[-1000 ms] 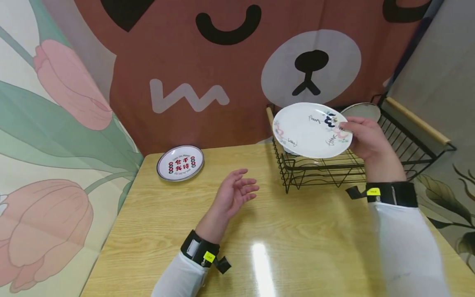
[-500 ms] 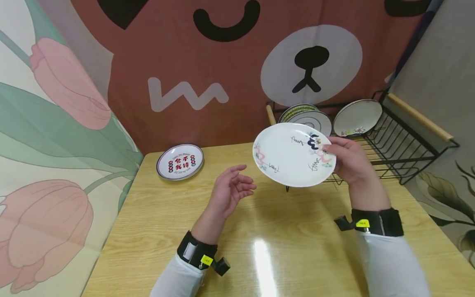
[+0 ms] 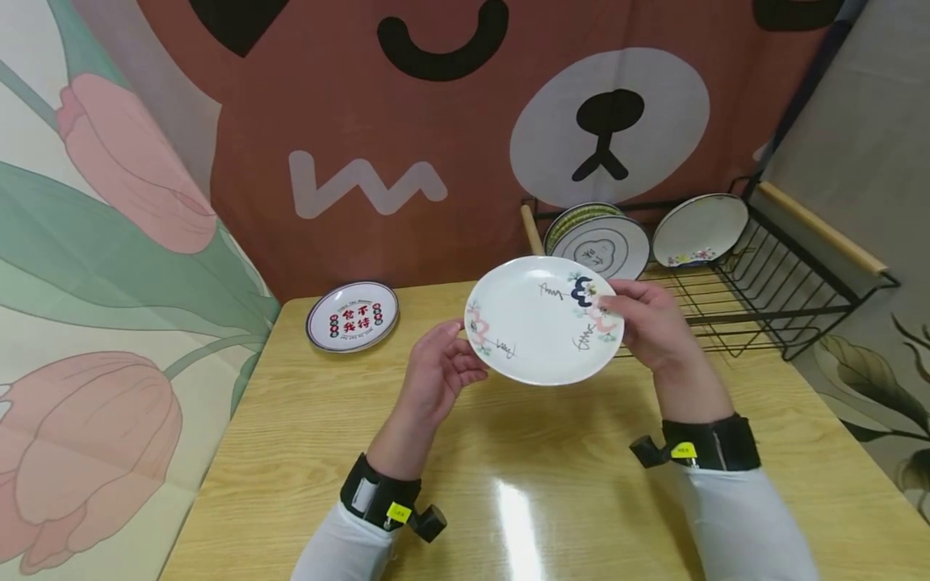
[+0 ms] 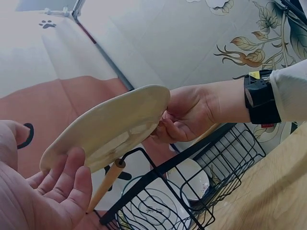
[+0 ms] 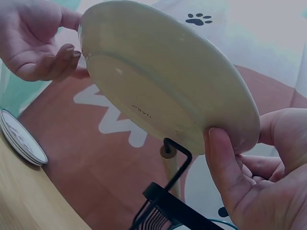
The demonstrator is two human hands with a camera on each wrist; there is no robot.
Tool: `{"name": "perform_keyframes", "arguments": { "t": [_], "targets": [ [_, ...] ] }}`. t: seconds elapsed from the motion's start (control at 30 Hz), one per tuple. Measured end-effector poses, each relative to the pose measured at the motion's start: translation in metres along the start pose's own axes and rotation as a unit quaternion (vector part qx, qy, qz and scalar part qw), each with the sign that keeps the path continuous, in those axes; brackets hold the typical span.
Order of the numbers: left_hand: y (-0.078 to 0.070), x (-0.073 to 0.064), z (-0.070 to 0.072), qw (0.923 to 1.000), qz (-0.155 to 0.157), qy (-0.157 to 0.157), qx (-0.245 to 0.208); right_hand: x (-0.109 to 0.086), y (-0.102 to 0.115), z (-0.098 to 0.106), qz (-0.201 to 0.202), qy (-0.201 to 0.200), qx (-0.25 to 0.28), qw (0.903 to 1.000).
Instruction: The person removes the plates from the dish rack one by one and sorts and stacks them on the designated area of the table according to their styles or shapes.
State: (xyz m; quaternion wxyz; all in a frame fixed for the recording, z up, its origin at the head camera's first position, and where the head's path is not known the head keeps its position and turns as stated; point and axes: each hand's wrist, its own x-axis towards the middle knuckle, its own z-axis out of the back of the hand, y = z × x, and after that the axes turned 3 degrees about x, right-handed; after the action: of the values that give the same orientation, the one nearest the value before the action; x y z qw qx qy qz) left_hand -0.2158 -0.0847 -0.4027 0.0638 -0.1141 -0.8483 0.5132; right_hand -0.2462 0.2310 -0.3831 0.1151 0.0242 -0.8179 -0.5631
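Over to the left comes the flowered plate (image 3: pixel 538 343), held above the desk (image 3: pixel 596 476); the right hand (image 3: pixel 654 327) pinches its rim, the left hand (image 3: pixel 434 371), loosely spread, meets the far edge. Seemingly a hand-over, wanting a left grip next.

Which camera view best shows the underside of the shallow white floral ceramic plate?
Right wrist view, where the plate shows most of its underside, including small dark lettering. Left wrist shows it slanted; head, only the patterned top.
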Motion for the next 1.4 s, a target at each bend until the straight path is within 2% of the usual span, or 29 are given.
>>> {"name": "perform_keyframes", "arguments": {
  "t": [0.17, 0.37, 0.67, 0.8, 1.03, 1.17, 1.4],
  "targets": [
    [0.000, 0.000, -0.001, 0.9998, 0.009, -0.015, 0.002, 0.002, -0.004, -0.006, -0.001, 0.006, 0.000, 1.0000],
    [0.000, 0.001, 0.002, 0.9995, 0.027, -0.014, 0.001, 0.004, -0.008, -0.012, -0.024, -0.003, -0.005, 0.9997],
    [-0.005, -0.004, 0.005, 0.9989, 0.035, 0.031, -0.006, 0.002, -0.007, -0.016, -0.039, 0.014, 0.006, 0.9991],
    [-0.007, -0.006, 0.004, 0.9983, 0.042, 0.038, -0.009, 0.001, -0.006, -0.017, -0.041, 0.014, 0.009, 0.9990],
    [-0.006, -0.006, 0.002, 0.9982, 0.049, 0.020, 0.027, -0.001, -0.005, -0.015, -0.037, 0.022, 0.011, 0.9990],
    [-0.005, -0.006, 0.000, 0.9983, 0.041, 0.013, 0.038, -0.001, -0.005, -0.013, -0.033, 0.036, 0.020, 0.9986],
    [-0.008, -0.008, -0.002, 0.9971, 0.038, 0.040, 0.052, -0.001, -0.003, -0.010, -0.026, 0.053, 0.037, 0.9976]
  ]
}}
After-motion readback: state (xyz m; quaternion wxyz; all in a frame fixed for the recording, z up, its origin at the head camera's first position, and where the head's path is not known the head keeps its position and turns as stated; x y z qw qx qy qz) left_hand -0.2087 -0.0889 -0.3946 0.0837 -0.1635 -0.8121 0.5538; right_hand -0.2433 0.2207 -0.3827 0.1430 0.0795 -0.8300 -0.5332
